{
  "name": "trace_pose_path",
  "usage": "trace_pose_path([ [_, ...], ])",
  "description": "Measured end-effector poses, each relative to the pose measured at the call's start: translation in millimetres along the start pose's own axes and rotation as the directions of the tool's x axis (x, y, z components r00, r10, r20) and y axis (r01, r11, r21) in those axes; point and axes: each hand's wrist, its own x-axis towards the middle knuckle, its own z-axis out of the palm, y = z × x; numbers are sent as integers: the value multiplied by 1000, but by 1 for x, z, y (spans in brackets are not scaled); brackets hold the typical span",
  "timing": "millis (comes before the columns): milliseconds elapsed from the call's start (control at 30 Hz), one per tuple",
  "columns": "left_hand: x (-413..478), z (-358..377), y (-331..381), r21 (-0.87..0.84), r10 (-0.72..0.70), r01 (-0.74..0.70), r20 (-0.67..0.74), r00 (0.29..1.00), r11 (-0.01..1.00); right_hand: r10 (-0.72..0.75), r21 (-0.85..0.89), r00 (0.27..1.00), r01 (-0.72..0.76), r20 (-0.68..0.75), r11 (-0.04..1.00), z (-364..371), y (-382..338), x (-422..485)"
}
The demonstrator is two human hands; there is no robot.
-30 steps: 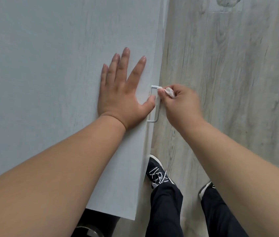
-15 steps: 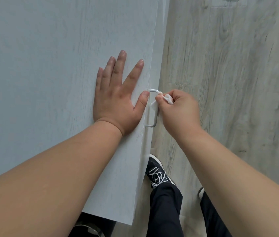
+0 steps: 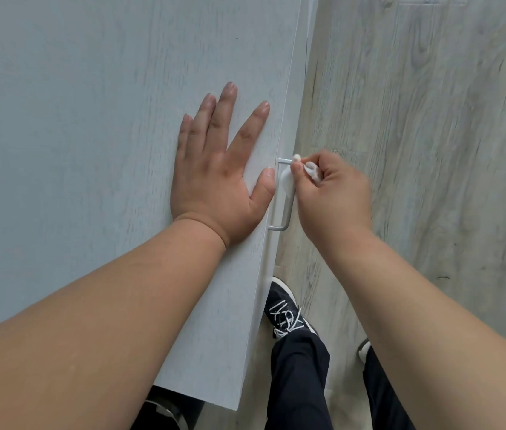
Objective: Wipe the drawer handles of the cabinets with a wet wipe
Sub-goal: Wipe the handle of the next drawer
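The person looks down over a pale, wood-grained cabinet (image 3: pixel 106 135), whose top fills the left of the view. The left hand (image 3: pixel 217 178) lies flat on that top with its fingers straight and spread, grasping nothing, palm down; its thumb tip sits at the cabinet's front edge, just beside the far end of the drawer handle (image 3: pixel 289 212). The handle is a thin, light metal bar bent into a shallow U, standing out from the cabinet front, with both of its ends meeting that front. The right hand (image 3: pixel 332 197) is curled around a bunched white wet wipe (image 3: pixel 312 170), pinching it between thumb and forefinger; the wipe is pressed against the far end of the handle, at the corner where the bar bends toward the cabinet, and a flap of it hangs just behind the bar. The near half of the handle is bare. Below the hands is a light wood-look floor (image 3: pixel 431 150). A dark shoe with white laces (image 3: pixel 286 311) stands close against the cabinet front, dark trousers (image 3: pixel 298 377) above it, and the edge of a second shoe (image 3: pixel 364 349) shows beside the right forearm.
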Motion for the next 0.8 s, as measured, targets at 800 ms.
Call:
trace_pose_path([
  [800,1,0,0,4,-1,1,-13,1000,1000,-28,141,999,23,39,990,0,5,-12],
])
